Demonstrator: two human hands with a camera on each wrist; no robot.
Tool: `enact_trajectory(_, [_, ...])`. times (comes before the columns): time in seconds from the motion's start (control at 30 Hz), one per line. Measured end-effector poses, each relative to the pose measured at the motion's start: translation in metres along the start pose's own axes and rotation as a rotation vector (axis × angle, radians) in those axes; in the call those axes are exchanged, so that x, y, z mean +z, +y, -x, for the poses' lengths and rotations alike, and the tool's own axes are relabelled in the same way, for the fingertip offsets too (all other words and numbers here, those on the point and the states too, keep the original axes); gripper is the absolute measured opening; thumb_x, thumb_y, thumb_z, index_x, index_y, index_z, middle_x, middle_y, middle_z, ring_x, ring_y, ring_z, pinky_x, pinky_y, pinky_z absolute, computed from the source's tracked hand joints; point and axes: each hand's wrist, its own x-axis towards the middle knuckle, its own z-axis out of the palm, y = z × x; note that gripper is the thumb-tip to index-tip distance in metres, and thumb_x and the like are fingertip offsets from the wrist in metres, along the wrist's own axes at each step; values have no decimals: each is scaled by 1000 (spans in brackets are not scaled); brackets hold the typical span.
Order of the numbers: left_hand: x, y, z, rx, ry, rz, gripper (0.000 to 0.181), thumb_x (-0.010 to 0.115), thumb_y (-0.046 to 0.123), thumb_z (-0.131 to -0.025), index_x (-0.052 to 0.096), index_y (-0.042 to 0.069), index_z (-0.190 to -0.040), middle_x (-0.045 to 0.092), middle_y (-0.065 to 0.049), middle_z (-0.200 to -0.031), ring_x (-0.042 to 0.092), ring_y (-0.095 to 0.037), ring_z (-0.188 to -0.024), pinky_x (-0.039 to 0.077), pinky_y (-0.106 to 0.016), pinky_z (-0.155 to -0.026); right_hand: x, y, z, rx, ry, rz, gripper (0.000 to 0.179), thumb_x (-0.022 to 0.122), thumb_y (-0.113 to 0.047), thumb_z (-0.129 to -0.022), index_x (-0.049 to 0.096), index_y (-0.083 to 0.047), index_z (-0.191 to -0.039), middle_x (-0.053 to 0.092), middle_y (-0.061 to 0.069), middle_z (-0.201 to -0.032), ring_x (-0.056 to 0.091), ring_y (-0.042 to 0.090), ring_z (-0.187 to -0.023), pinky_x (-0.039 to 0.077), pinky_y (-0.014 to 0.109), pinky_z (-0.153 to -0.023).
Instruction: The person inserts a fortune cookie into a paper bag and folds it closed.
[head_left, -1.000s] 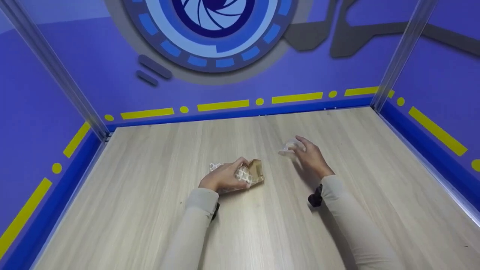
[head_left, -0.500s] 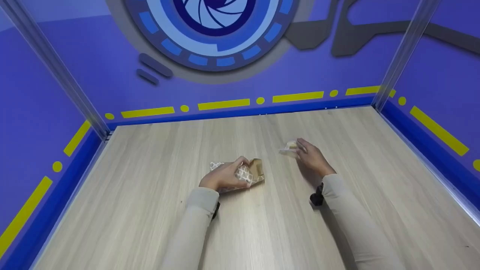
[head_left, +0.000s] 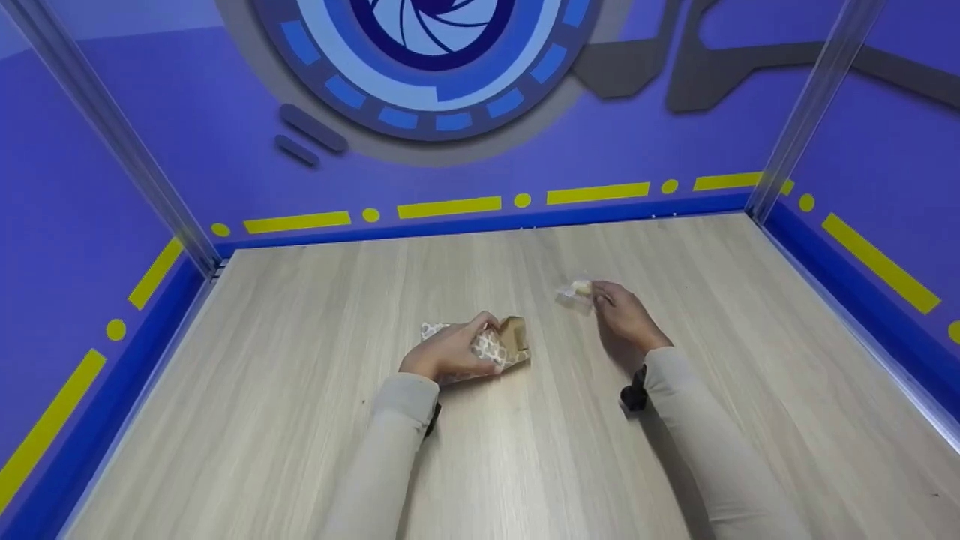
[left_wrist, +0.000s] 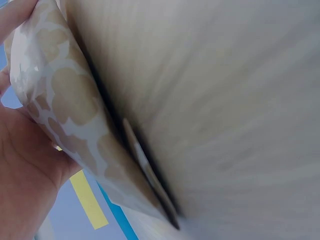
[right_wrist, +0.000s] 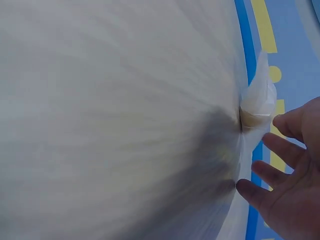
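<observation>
In the head view my left hand (head_left: 454, 351) grips a small white-and-tan patterned paper packet (head_left: 489, 349) lying on the table, its brown-lined end open toward the right. The left wrist view shows fingers and palm wrapped along one side of that packet (left_wrist: 75, 95). My right hand (head_left: 624, 311) is just to the right of a small crinkled clear plastic wrapper (head_left: 574, 298) with something pale yellow inside. Seen from the right wrist, the fingers are spread, and the nearest fingertips lie at the edge of the wrapper (right_wrist: 260, 102); whether they touch it is hard to tell.
The wood-grain table (head_left: 300, 420) spreads around both hands. Blue panels (head_left: 480, 165) with yellow dashes close in the back and both sides, joined by metal posts (head_left: 814, 105) at the corners.
The right fingers have drawn slightly back from over the wrapper to its right edge, and the wrapper sits flatter with more of it showing. The left hand and patterned packet stay put.
</observation>
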Motion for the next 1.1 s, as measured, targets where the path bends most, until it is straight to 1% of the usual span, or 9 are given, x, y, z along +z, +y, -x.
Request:
enact_trajectory(0.13, [0,-1,-1,8,-4,14,66,76,49,-75,43,32,-131,64,-4,-115,59,-20,-95,49,-41,-85,-1,-2,-3,15,-30,2,44,33,-4,-102,32,8,-145,31,30,-149,27,44,-140,22,53,-115])
enact_trajectory(0.23, [1,-1,-1,9,-5,19,68,76,48,-75,44,31,-132,65,-4,-115,60,-20,-95,49,-41,-85,-2,-4,-6,37,-48,11,46,31,-7,-103,28,5,-147,28,27,-152,24,42,-142,20,51,-116])
enact_trajectory(0.37, [1,-1,-2,9,-6,17,68,76,49,-75,43,31,-132,64,-4,-117,59,-20,-95,49,-42,-86,-4,-7,-9,24,-61,15,46,30,-11,-104,27,4,-148,28,27,-153,24,41,-142,21,51,-116])
enact_trajectory(0.5, [1,0,-2,6,-4,15,66,76,47,-75,44,32,-131,64,-3,-117,59,-20,-96,49,-41,-86,-5,-8,-10,-13,-64,42,46,30,-10,-104,27,6,-147,30,29,-150,27,43,-140,22,53,-115])
enact_trajectory(0.6, [1,-1,-2,3,-2,12,66,76,47,-75,44,33,-131,64,-3,-117,59,-20,-95,49,-41,-85,-5,-9,-10,-45,-54,76,45,32,-7,-102,31,8,-145,36,32,-145,33,45,-136,26,54,-112])
enact_trajectory(0.77, [1,-2,-2,4,-1,12,66,76,47,-75,44,32,-131,64,-3,-116,59,-20,-95,49,-41,-85,-2,-10,-10,-93,-15,105,39,37,-3,-100,45,10,-136,46,34,-133,42,48,-125,33,57,-106])
enact_trajectory(0.9, [0,-2,-2,10,-5,15,66,76,46,-76,44,30,-131,64,-3,-114,59,-20,-94,49,-40,-85,0,-11,-9,-98,4,105,34,41,-3,-99,52,10,-129,49,33,-129,44,47,-124,34,56,-105])
enact_trajectory(1.1, [-1,-2,-1,1,-6,21,65,76,48,-75,45,31,-130,65,-4,-113,60,-21,-94,49,-41,-84,2,-10,-9,-67,10,98,28,44,-5,-99,58,7,-120,52,31,-127,43,47,-124,30,58,-106])
